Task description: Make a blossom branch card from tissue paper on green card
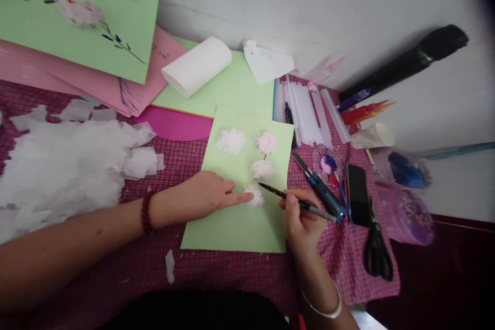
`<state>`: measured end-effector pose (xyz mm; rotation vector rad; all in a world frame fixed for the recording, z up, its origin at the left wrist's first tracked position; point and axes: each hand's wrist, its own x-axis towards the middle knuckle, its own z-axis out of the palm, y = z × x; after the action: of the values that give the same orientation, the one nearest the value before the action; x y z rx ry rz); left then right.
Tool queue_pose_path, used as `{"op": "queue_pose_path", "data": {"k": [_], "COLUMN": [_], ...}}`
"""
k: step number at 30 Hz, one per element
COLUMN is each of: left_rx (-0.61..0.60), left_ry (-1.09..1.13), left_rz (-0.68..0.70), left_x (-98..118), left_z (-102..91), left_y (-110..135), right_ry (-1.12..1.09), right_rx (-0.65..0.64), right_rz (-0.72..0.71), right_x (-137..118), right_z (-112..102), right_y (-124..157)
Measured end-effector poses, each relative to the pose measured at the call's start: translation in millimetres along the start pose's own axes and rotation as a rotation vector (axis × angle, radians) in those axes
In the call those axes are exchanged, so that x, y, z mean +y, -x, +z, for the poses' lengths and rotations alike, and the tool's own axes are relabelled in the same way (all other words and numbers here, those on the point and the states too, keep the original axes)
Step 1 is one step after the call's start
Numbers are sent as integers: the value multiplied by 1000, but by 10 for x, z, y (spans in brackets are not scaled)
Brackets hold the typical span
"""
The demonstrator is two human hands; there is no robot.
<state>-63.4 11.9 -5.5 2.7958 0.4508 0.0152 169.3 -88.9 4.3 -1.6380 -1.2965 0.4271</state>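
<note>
A light green sheet of paper point(232, 227) lies in front of me with several fluffy white and pale pink paper flowers on it. A short dark line joins the upper right flower point(266, 143) to the flower point(262, 169) below it. My left hand point(199, 196) rests on the sheet, its index finger stretched out and touching the lowest flower point(255, 197). Nothing is held in that hand. In my right hand point(303, 221) is a slim dark pen point(278, 193) with a grey end, gripped between thumb and fingers. Its dark tip points just above the lowest flower, between two flowers.
Torn white tissue pieces point(65, 170) are heaped at left. Behind stand a white paper roll point(197, 66) and a finished green flower picture point(127, 20). At right are a utility knife point(320, 191), a phone point(357, 193), black scissors point(377, 252) and a paper cup point(373, 136).
</note>
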Motion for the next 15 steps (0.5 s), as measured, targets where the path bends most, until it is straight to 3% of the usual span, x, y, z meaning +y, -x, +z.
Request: {"op": "queue_pose_path", "data": {"k": [15], "left_rx": [4], "left_ry": [26], "left_rz": [14], "left_x": [8], "left_z": [-45], "left_y": [-27], "right_ry": [-6], "right_rx": [-41], "right_rz": [0], "right_x": [48], "right_z": [38], "right_y": [5]}}
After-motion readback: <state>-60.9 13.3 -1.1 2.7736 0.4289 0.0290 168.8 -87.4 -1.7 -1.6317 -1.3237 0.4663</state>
